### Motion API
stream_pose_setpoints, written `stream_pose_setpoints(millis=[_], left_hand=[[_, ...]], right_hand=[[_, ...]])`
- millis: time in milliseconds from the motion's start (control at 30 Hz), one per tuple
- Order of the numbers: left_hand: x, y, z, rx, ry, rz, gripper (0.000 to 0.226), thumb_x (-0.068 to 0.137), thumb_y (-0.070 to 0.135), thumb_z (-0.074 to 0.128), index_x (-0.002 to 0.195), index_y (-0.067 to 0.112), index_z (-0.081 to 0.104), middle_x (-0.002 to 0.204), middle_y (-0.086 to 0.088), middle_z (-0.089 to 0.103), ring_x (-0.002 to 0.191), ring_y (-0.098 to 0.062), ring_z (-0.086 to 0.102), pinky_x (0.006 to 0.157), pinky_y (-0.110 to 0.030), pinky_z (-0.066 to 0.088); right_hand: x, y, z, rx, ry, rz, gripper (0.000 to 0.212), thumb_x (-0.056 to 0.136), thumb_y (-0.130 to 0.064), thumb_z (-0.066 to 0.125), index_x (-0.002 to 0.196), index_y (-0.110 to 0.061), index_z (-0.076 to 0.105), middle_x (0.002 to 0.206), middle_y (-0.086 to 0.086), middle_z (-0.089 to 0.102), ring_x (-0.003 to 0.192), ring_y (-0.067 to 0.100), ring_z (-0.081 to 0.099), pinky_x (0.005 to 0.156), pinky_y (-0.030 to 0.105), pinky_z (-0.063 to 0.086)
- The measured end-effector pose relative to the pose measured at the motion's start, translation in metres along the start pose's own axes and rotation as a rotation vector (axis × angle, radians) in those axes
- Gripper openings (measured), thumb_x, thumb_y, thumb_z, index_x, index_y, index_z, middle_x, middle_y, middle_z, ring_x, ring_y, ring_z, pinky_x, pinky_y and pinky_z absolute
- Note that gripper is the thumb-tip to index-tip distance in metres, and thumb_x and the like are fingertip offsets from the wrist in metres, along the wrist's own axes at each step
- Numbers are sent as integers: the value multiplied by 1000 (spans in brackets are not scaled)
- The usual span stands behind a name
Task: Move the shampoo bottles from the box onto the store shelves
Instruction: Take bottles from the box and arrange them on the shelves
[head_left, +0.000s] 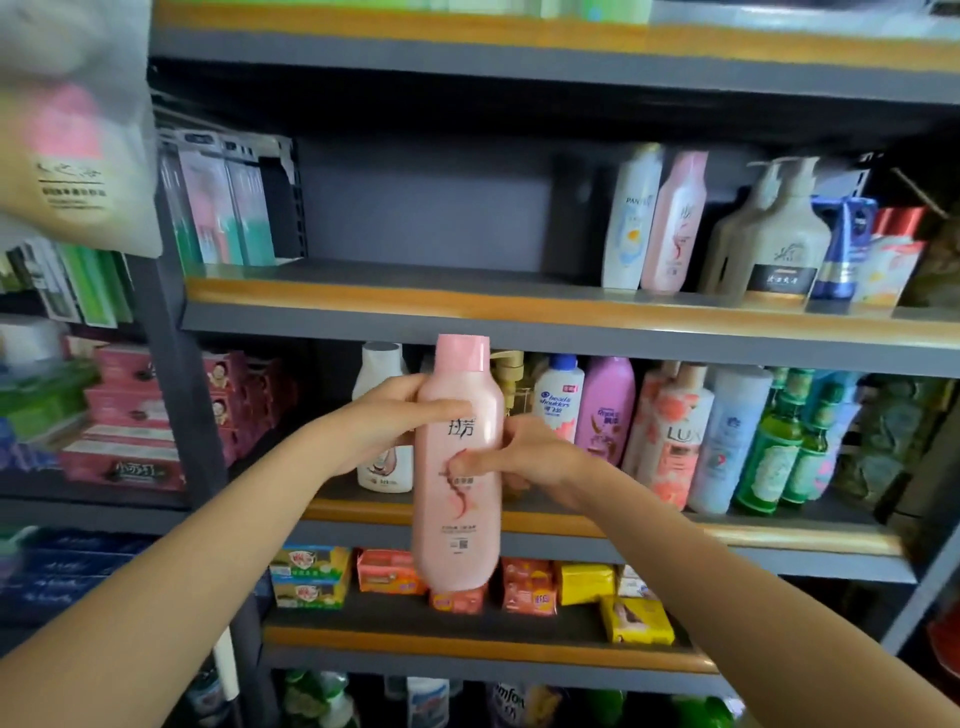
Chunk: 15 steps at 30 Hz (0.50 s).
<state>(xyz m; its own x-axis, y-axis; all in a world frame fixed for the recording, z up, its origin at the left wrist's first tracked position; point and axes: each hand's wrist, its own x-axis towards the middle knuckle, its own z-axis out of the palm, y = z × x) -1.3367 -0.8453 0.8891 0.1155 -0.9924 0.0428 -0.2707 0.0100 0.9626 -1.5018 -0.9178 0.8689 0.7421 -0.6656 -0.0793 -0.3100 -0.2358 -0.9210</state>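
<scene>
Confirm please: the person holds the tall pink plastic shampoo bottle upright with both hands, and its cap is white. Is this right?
Not quite. The cap is pink, like the body, not white; the head view shows it. The rest holds: the left hand and right hand both hold the tall pink plastic shampoo bottle upright.

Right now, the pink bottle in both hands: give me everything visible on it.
The pink bottle is tall, glossy plastic by the look, with rounded shoulders and a flat pink cap on top. Its front label shows dark characters, a reddish swirl and small print with a code near the base. It is upright, held in the air in front of the shelves. The left hand grips its upper body; the right hand pinches it at mid-height. Nothing else touches it.
</scene>
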Motion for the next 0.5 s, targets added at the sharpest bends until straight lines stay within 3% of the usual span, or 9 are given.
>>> stream_pose_setpoints(millis=[33,100,167,233,300,433,500], left_hand=[[1,3,-2,-5,-34,-15,37,82,22,66,118,20,58,110,-2,69,106,-18,63,91,-35,50],[1,5,-7,37,-160,-69,37,83,19,66,118,24,58,115,2,67,109,-14,62,92,-32,49],[1,8,-7,167,-321,-144,40,82,19,69,120,27,57,117,7,66,112,-11,59,96,-34,47],[3,12,-1,261,-380,-153,41,81,22,71,120,25,57,118,8,66,113,-11,59,99,-35,47],[5,26,8,280,-300,-64,37,82,23,70,117,25,58,116,7,66,110,-10,60,95,-32,50],[12,64,10,327,-104,161,38,81,17,68,115,26,55,111,7,63,103,-9,60,86,-26,51],[14,81,5,351,-42,255,33,80,16,70,108,28,56,105,8,65,95,-6,63,80,-21,53]], right_hand=[[-2,-3,-6,-19,26,1,37,71,-21,79,104,-8,67,93,0,72,81,13,67,67,25,52],[-6,-11,-18,-8,48,-12,31,73,-18,78,100,-10,67,90,-1,72,68,4,65,57,20,52],[-11,-21,-29,17,69,-34,25,75,-14,76,98,-9,66,89,1,71,54,-2,60,45,13,42],[-14,-29,-39,34,100,-69,25,75,-12,76,98,-7,67,86,1,72,54,-1,58,45,12,38],[-16,-40,-46,61,128,-123,23,75,-9,75,96,-9,67,79,-4,71,54,-2,60,46,11,42],[-18,-66,-61,93,216,-271,25,73,-9,76,96,-16,66,99,0,72,89,14,69,76,28,56],[-18,-83,-66,99,244,-365,29,75,-5,74,101,-13,63,99,1,71,86,12,69,73,26,58]])
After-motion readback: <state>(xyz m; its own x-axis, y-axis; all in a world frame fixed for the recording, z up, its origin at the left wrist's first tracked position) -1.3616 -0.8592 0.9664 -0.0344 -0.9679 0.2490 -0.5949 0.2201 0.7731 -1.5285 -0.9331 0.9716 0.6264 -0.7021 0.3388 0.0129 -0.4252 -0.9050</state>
